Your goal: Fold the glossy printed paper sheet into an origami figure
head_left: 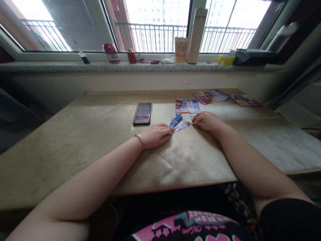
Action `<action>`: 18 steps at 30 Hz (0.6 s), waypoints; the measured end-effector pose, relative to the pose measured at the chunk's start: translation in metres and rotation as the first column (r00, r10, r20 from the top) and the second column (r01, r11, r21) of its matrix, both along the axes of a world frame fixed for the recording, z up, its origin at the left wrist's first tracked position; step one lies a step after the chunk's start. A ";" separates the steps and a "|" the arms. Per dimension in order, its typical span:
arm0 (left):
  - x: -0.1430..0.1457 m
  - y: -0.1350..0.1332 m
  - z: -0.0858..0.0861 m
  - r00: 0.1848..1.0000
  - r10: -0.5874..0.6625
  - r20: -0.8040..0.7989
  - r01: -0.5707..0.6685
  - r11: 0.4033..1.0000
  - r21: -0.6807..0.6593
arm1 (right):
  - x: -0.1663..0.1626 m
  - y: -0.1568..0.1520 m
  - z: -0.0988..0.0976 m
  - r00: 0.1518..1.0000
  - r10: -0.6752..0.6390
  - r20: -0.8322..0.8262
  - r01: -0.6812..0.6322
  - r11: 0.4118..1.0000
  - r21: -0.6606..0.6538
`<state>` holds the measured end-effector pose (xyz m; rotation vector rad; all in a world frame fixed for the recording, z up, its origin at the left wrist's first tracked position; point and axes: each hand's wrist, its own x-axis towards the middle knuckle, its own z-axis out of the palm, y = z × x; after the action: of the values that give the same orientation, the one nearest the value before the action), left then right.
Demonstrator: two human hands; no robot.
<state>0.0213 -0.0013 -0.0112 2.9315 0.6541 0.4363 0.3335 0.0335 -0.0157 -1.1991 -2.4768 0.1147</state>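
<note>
The left hand (158,135) lies palm-down, right hand (206,122) curled, touching folded paper (182,125).

On speckled windowsill (150,68), left to right: red-and-white can (111,53), small red container (131,56), patterned cup (181,50) just beside tall tan cylinder (197,36), yellow item (226,60) near dark box (253,57). Railing (157,37) outside. Phone (142,114) flat on table (62,140), screen pixelated.

I'm seeing the left hand (157,135) on the folded paper's (182,124) near left corner, the right hand (206,121) touching its right edge, phone (142,115) left, leaflets (210,96) far right!
</note>
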 end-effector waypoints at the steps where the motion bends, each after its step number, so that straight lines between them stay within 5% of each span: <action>1: 0.000 0.000 0.000 1.000 0.003 0.006 -0.003 1.000 -0.007 | 0.000 -0.001 0.000 1.000 -0.012 0.005 0.012 1.000 0.004; 18: 0.001 0.001 0.000 1.000 0.007 0.012 -0.007 1.000 -0.024 | 0.002 -0.002 0.002 0.998 -0.045 0.049 0.042 0.998 0.056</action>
<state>0.0220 -0.0006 -0.0113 2.9022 0.6635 0.4438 0.3353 0.0311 -0.0139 -1.2465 -2.4780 0.0044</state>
